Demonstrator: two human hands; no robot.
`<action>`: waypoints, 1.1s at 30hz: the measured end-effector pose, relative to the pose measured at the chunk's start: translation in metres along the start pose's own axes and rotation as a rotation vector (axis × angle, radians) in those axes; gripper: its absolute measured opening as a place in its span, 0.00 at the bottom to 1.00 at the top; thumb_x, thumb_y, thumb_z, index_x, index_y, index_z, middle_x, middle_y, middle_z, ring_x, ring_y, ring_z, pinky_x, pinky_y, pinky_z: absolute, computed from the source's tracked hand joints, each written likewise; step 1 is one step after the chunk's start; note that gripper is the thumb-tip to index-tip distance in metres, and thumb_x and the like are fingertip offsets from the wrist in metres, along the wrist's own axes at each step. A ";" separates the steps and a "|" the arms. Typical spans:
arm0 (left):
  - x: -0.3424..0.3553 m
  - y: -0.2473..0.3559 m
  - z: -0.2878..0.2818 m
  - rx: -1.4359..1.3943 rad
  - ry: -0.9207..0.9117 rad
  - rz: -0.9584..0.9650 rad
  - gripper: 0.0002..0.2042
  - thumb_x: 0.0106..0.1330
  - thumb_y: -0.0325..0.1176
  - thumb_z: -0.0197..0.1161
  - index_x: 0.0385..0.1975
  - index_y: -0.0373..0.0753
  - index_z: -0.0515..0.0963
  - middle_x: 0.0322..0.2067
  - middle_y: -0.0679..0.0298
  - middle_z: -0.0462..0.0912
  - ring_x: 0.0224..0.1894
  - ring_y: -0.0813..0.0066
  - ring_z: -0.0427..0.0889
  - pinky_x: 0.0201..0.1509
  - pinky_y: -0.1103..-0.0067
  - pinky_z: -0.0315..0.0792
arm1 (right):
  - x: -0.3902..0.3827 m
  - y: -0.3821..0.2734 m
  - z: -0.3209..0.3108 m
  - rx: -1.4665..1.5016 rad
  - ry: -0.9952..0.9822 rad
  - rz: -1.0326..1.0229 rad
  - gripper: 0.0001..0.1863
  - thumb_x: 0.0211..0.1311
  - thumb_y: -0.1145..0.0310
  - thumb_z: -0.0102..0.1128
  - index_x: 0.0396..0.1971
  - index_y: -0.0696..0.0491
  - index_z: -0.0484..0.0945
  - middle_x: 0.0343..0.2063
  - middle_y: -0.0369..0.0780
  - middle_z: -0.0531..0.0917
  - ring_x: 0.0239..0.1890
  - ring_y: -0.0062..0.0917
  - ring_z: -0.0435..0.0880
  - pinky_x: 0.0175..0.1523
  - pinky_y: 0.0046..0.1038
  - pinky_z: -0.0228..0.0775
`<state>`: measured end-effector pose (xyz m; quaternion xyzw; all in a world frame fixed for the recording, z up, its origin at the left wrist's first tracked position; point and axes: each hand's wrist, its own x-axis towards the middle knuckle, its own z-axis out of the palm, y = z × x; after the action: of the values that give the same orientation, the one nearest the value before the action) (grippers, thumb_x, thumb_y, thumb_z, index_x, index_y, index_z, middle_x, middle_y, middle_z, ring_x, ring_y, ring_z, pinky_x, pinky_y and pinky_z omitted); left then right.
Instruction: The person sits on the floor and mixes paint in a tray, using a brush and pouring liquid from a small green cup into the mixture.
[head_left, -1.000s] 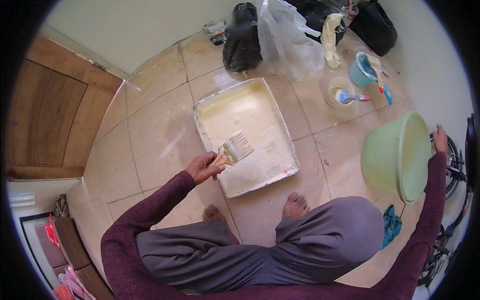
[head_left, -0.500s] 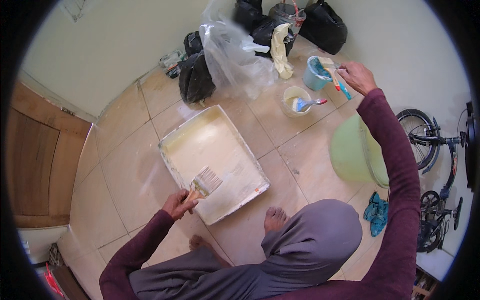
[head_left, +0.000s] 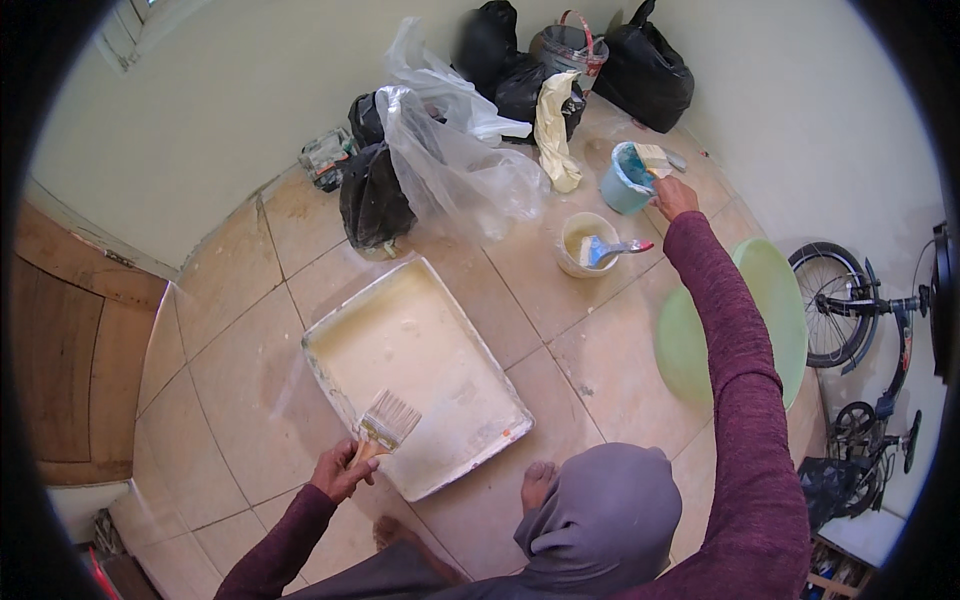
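While left hand (head_left: 345, 470) pinches flat paintbrush (head_left: 388, 420), right hand (head_left: 676, 197), closure unclear, seems at grasping pale brush (head_left: 652, 158) on blue bucket (head_left: 624, 192), firm hold needed.

Pale walls (head_left: 250, 120) meet a beige tiled floor (head_left: 222, 370)

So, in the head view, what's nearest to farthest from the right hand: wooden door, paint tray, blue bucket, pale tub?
1. Blue bucket, beside the right hand.
2. Pale tub, below the bucket.
3. Paint tray, left of centre.
4. Wooden door, far left.
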<state>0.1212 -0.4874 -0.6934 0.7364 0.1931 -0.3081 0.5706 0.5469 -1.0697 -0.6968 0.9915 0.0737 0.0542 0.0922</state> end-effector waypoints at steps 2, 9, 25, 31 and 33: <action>0.002 0.003 0.002 -0.006 -0.001 -0.014 0.15 0.60 0.41 0.64 0.38 0.37 0.73 0.20 0.67 0.77 0.17 0.86 0.69 0.17 0.86 0.61 | 0.006 0.012 0.017 -0.002 0.019 0.017 0.09 0.53 0.68 0.59 0.35 0.52 0.81 0.32 0.46 0.81 0.38 0.40 0.81 0.41 0.39 0.73; 0.004 -0.003 -0.004 -0.008 0.004 -0.007 0.15 0.61 0.40 0.63 0.38 0.36 0.73 0.21 0.67 0.78 0.18 0.85 0.71 0.18 0.86 0.62 | 0.015 0.013 -0.001 0.168 0.238 0.200 0.12 0.55 0.65 0.50 0.25 0.56 0.81 0.27 0.50 0.81 0.33 0.44 0.82 0.39 0.44 0.73; -0.007 -0.006 -0.013 0.034 -0.028 0.205 0.16 0.64 0.43 0.60 0.42 0.37 0.72 0.28 0.67 0.76 0.24 0.84 0.76 0.22 0.85 0.65 | -0.183 -0.065 -0.177 1.172 0.205 0.322 0.11 0.65 0.62 0.51 0.29 0.54 0.77 0.21 0.34 0.79 0.20 0.11 0.76 0.22 0.14 0.64; -0.017 -0.016 -0.019 0.003 0.001 0.254 0.16 0.65 0.43 0.59 0.40 0.35 0.71 0.27 0.67 0.75 0.25 0.82 0.75 0.29 0.83 0.72 | -0.289 -0.240 -0.094 1.565 -0.118 0.302 0.13 0.67 0.63 0.50 0.38 0.58 0.75 0.27 0.39 0.83 0.23 0.18 0.82 0.22 0.15 0.69; -0.015 -0.014 -0.016 0.023 0.010 0.279 0.16 0.65 0.43 0.59 0.38 0.35 0.71 0.27 0.66 0.75 0.25 0.81 0.75 0.29 0.82 0.72 | -0.299 -0.279 -0.052 1.482 -0.078 0.247 0.11 0.66 0.66 0.50 0.40 0.59 0.73 0.25 0.42 0.83 0.22 0.19 0.82 0.22 0.20 0.71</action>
<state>0.1049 -0.4672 -0.6904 0.7641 0.0880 -0.2244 0.5983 0.2089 -0.8361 -0.7275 0.7962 -0.0242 -0.0349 -0.6035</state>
